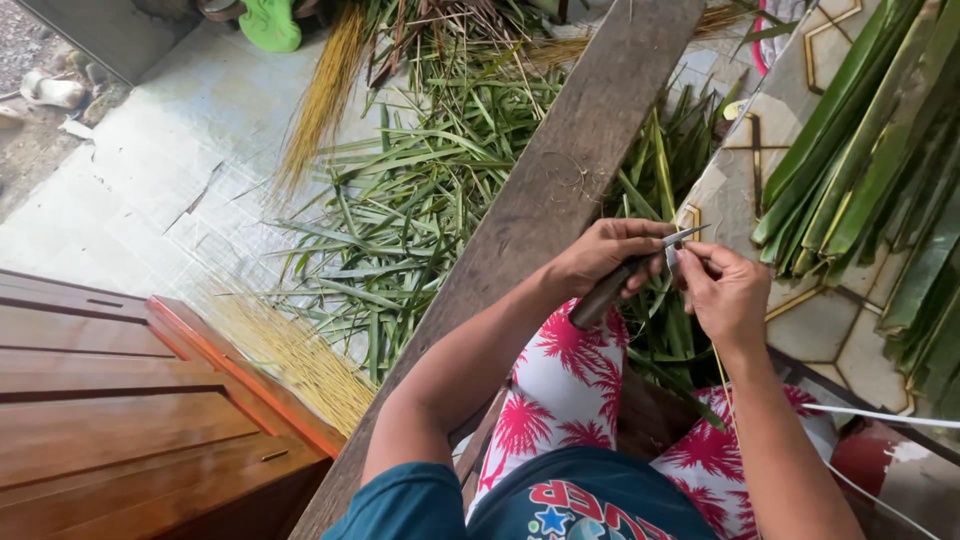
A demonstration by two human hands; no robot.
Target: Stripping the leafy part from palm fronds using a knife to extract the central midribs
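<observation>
Head view: left hand (600, 255) closed around the dark handle of a small knife (640, 268), blade tip pointing right toward the other hand. Right hand (725, 295) pinched shut on a thin pale leaf midrib (722, 375), trailing down past the wrist toward the lap. Blade and strip meeting just between the two hands, above a slanting wooden plank (540, 200). Stripped green leaves (420, 210) heaped on the tiled floor (150, 170) beyond; broad folded leaves (880, 150) at right; a bundle of yellow ribs (300, 355) beside a wooden cabinet (120, 400). Probably best: blade shallow, strip taut, scraping away from the fingertips, light pressure to avoid snapping the rib.
</observation>
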